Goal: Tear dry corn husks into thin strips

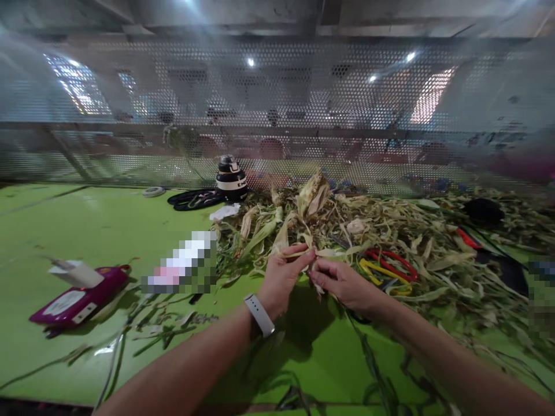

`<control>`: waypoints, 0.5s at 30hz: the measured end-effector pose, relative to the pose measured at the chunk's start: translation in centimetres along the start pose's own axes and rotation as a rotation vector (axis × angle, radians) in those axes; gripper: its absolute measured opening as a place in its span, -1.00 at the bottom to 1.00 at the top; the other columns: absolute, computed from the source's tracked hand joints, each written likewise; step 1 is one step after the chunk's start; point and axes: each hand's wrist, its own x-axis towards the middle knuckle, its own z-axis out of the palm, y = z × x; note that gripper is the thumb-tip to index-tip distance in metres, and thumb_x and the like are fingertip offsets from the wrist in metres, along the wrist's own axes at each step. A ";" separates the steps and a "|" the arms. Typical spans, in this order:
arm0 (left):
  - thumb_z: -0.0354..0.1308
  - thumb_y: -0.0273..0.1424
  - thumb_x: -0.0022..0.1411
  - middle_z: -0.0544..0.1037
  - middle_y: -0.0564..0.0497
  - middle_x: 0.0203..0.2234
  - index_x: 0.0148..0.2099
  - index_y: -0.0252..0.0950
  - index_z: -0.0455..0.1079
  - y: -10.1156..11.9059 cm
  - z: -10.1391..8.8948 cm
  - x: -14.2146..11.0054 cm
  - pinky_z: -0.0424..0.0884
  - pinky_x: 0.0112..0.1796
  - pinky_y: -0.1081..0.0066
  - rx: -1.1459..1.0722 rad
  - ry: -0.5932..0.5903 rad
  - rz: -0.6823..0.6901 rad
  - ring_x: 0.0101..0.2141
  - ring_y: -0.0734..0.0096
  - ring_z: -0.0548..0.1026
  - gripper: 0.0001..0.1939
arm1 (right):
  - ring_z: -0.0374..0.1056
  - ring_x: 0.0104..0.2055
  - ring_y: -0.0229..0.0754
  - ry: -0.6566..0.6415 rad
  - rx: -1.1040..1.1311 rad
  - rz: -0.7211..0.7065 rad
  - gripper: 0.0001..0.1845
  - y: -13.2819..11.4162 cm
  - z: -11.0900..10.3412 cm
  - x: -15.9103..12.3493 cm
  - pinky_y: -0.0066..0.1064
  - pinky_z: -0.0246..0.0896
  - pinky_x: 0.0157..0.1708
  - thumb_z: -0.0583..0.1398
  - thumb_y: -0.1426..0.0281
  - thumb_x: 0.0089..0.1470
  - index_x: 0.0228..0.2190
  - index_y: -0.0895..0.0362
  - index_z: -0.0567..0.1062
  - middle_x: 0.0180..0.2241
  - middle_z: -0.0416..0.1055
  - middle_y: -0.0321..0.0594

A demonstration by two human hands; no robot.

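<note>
My left hand [281, 276], with a pale band [259, 315] on its wrist, is closed with thumb and fingers pinching a dry corn husk strip [296, 249]. Pressed up beside it, my right hand [340, 279] is closed too, its fingertips on the lower end of the same husk bundle. Part of that bundle is hidden behind the fingers. Beyond the hands spreads a heap of dried corn husks [437, 237], with a larger husk [313, 196] standing up from it. Red-handled scissors [407, 267] and a yellow-handled pair [366, 266] lie right of my right hand.
A purple power strip [102, 279] with a white plug [78, 273] lies at the left. At the back stand a black bottle [232, 179], a coiled black cable [195, 199] and a tape roll [154, 191]. A perforated screen [277, 110] closes off the green table's [39, 225] far edge.
</note>
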 end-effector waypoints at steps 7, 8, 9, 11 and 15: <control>0.36 -0.39 -0.23 0.52 0.04 -0.56 -0.33 -0.37 0.45 -0.2 0.0 0.1 0.29 -0.45 0.49 -0.046 -0.027 -0.002 -0.53 0.52 0.41 -0.67 | 0.13 -0.54 -0.33 -0.004 0.035 0.033 -0.64 0.3 0.4 0.0 -0.50 0.04 -0.51 0.07 0.14 0.06 -0.56 0.16 0.28 -0.59 0.20 -0.37; 0.35 -0.39 -0.22 0.52 0.04 -0.55 -0.34 -0.36 0.45 -0.2 0.0 0.1 0.29 -0.46 0.50 -0.050 -0.045 -0.001 -0.52 0.52 0.41 -0.69 | 0.13 -0.55 -0.34 -0.007 0.053 0.070 -0.64 0.2 0.5 0.0 -0.50 0.03 -0.52 0.10 0.13 0.03 -0.56 0.16 0.29 -0.60 0.22 -0.37; 0.35 -0.38 -0.21 0.52 0.04 -0.55 -0.34 -0.35 0.44 -0.1 0.1 0.1 0.29 -0.46 0.51 -0.052 -0.065 0.009 -0.52 0.52 0.41 -0.70 | 0.13 -0.56 -0.34 -0.011 0.077 0.114 -0.64 0.2 0.5 0.0 -0.50 0.02 -0.53 0.12 0.13 0.00 -0.57 0.17 0.31 -0.61 0.23 -0.36; 0.34 -0.38 -0.18 0.51 0.06 -0.54 -0.36 -0.34 0.43 0.1 0.1 0.0 0.29 -0.45 0.53 -0.051 -0.097 0.049 -0.50 0.53 0.41 -0.73 | 0.12 -0.60 -0.35 -0.007 0.138 0.217 -0.63 0.1 0.6 -0.1 -0.51 -0.02 -0.59 0.15 0.12 -0.03 -0.57 0.18 0.34 -0.64 0.24 -0.36; 0.32 -0.33 -0.15 0.48 0.08 -0.58 -0.38 -0.36 0.41 0.4 0.2 -0.2 0.30 -0.48 0.54 -0.014 -0.105 0.041 -0.55 0.56 0.38 -0.73 | 0.09 -0.66 -0.36 0.168 0.320 0.297 -0.54 0.4 0.2 0.1 -0.52 -0.09 -0.68 0.06 0.04 0.01 -0.61 0.17 0.33 -0.69 0.20 -0.36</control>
